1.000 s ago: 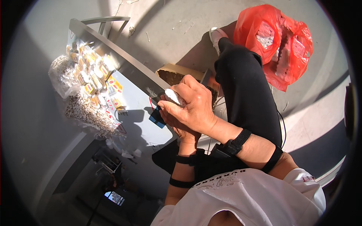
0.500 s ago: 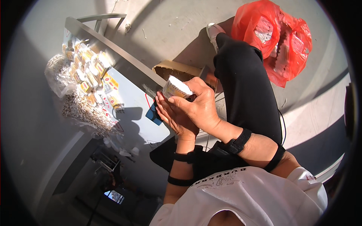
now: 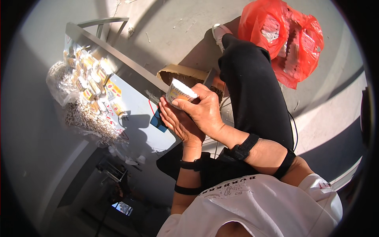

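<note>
A small clear-wrapped packet [image 3: 178,93] with a white top and a yellow-orange printed side looks like a pack of cotton swabs. My right hand [image 3: 206,112] grips it between thumb and fingers, tilted, above the table's near corner. Just below it, my left hand [image 3: 179,124] lies flat with palm up and fingers stretched out, against the right hand; whether it touches the packet is hard to tell. On the table to the left lies a pile of similar packets [image 3: 91,75], next to loose swabs [image 3: 92,120] spilling around a clear plastic bag [image 3: 59,85].
The pale table [image 3: 138,102] has a metal rail [image 3: 118,55] along its far side. Beyond my hands stands an opened cardboard box [image 3: 185,71] on the floor. A red plastic bag [image 3: 282,43] holding pale packs sits at the far right, beside my black-trousered leg [image 3: 252,83].
The view has shifted slightly. The packet has turned a little in my right hand, so more of its printed side shows. My left hand remains flat beneath.
</note>
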Demonstrator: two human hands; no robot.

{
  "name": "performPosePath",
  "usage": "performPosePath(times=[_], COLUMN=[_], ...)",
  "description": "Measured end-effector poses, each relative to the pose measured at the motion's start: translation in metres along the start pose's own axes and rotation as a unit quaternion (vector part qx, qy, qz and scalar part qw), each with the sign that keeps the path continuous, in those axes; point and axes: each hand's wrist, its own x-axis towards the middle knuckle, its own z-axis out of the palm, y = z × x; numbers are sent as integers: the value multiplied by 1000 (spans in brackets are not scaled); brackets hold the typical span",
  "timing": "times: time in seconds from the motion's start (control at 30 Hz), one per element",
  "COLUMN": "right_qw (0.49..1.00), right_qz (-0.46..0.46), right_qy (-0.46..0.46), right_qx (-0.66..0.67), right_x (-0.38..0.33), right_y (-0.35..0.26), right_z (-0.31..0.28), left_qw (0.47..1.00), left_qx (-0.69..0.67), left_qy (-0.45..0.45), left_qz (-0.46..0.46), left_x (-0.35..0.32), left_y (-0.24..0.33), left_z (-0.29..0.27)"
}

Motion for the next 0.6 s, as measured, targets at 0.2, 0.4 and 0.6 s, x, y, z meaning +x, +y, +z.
performPosePath(times=[0.2, 0.4, 0.6], right_qw=[999, 998, 999], right_qz=[42, 52, -29], right_qy=[0, -1, -18], right_qx=[32, 37, 39], right_x=[-1, 0, 3], right_y=[2, 1, -5], right_z=[4, 2, -3], left_qw=[999, 999, 998], left_qx=[34, 33, 66], left_qy=[2, -7, 2], left_qz=[22, -5, 9], left_x=[0, -2, -5], left_y=[-2, -3, -5], left_z=[2, 4, 8])
